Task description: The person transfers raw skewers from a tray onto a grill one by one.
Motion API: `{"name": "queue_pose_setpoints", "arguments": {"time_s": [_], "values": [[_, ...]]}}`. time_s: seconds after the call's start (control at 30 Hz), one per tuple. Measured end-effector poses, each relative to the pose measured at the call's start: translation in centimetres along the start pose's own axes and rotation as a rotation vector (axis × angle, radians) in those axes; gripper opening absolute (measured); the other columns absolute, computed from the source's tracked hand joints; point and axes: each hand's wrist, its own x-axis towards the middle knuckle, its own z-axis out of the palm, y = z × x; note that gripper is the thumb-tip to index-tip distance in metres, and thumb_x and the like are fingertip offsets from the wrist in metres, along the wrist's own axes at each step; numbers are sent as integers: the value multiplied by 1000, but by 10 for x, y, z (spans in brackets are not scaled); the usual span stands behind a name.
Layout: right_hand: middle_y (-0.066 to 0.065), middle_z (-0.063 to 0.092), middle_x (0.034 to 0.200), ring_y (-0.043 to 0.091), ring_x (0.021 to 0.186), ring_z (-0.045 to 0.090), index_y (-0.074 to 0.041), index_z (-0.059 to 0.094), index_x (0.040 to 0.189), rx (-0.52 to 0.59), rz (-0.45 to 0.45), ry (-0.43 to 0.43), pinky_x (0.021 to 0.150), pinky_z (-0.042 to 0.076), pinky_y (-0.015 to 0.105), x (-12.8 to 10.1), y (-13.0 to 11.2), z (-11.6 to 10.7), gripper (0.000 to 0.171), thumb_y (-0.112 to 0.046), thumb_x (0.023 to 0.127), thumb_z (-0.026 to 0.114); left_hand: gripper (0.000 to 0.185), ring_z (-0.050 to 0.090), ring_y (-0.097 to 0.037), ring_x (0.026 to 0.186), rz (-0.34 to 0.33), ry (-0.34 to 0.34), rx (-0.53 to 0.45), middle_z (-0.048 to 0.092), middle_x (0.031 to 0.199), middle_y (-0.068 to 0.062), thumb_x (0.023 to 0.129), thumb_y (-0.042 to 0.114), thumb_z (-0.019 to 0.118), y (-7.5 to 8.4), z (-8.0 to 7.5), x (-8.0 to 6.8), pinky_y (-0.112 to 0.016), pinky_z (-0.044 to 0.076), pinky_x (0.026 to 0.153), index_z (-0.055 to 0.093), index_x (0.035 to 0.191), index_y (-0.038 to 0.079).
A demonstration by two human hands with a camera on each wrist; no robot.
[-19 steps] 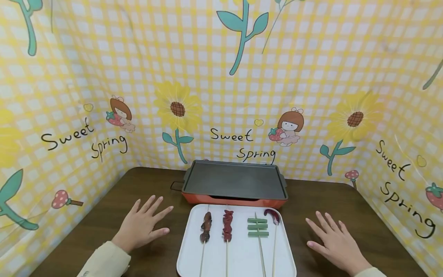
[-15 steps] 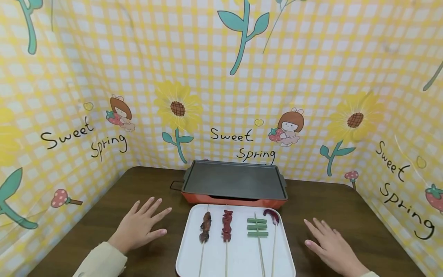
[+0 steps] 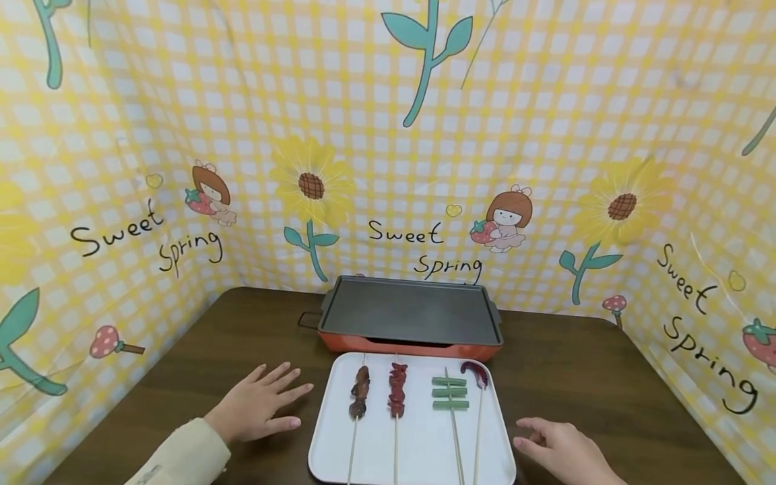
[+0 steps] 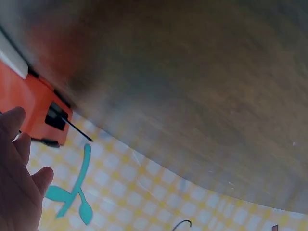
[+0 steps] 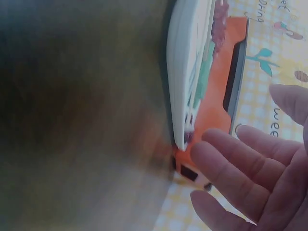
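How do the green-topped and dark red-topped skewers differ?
The green-topped skewer carries three straight bars set crosswise; the dark red-topped skewer carries one curved piece. The green-topped skewer's tip pokes past its food; the dark red-topped one shows no tip beyond. Both have pale sticks and lie on the white rectangular tray.

4 skewers (image 3: 397, 391) on tray (image 3: 424, 444), 2 left, 2 right; tray on table (image 3: 594, 364), before grill (image 3: 412, 310); cloth (image 3: 388, 155) behind grill.
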Motion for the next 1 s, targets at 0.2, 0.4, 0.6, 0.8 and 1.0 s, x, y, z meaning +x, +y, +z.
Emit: {"name": "queue_pose_setpoints", "arguments": {"time_s": [0.2, 0.4, 0.6, 0.8, 1.0], "values": [[3, 63, 63, 11, 51, 56, 15, 59, 111, 341, -21, -106, 51, 47, 27, -2, 6, 15, 44, -22, 89, 68, 59, 41, -36, 132, 70, -24, 43, 51, 139, -14, 94, 59, 42, 6, 5, 9, -60, 33, 100, 55, 138, 21], [8, 64, 65, 18, 56, 61, 17, 53, 108, 540, 52, -111, 55, 51, 30, 1, -1, 31, 44, -16, 85, 71, 61, 41, -32, 133, 93, -116, 74, 51, 140, -7, 94, 63, 36, 10, 3, 27, -57, 32, 103, 53, 140, 26], [2, 60, 68, 16, 62, 56, 6, 59, 98, 555, 136, -167, 60, 47, 31, 4, -8, 39, 27, -15, 85, 70, 62, 35, -30, 137, 110, -140, 101, 51, 141, -3, 94, 64, 34, 12, 4, 36, -57, 27, 106, 54, 139, 27], [2, 58, 72, 15, 65, 54, 0, 64, 94, 497, 181, -215, 63, 46, 31, 6, -20, 49, 18, -13, 83, 71, 60, 33, -29, 138, 115, -151, 118, 51, 141, 1, 95, 63, 33, 12, 4, 38, -57, 24, 107, 56, 137, 26], [3, 58, 73, 15, 67, 51, -2, 67, 88, 399, 195, -224, 66, 44, 31, 9, -32, 52, 11, -12, 84, 71, 66, 31, -28, 139, 96, -173, 156, 50, 142, 2, 91, 70, 31, 11, 4, 41, -56, 23, 108, 55, 137, 29]]}}
